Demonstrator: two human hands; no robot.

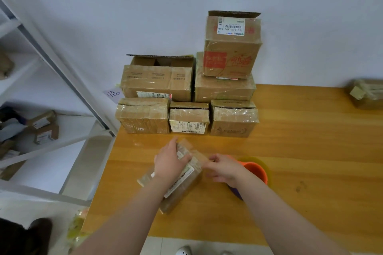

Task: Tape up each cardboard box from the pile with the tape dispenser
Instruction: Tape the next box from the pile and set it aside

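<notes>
The small box [183, 185] lay on the desk [300, 134] just in front of the person, well short of the pile of boxes [186, 97] stacked against the wall. Its long axis ran slantwise, from the near left up toward the far right. The left hand [170, 161] sat on top of it, with the fingers [185, 158] curled over the far upper edge and clamped there to hold it steady. The right hand [221, 168] was just beside the box on its right. Its fingertips were drawn together and seemed to pinch the end of a clear strip of tape [200, 154] that reached across to the box's far end, though blur made the grip hard to read. The orange tape dispenser [256, 172] rested on the desk just behind that right wrist, so the right hand was plainly the nearer one to it. The next move probably depended on the tape lying to the right of the box and crossing its long axis, so it would have to be drawn leftward over the top.
</notes>
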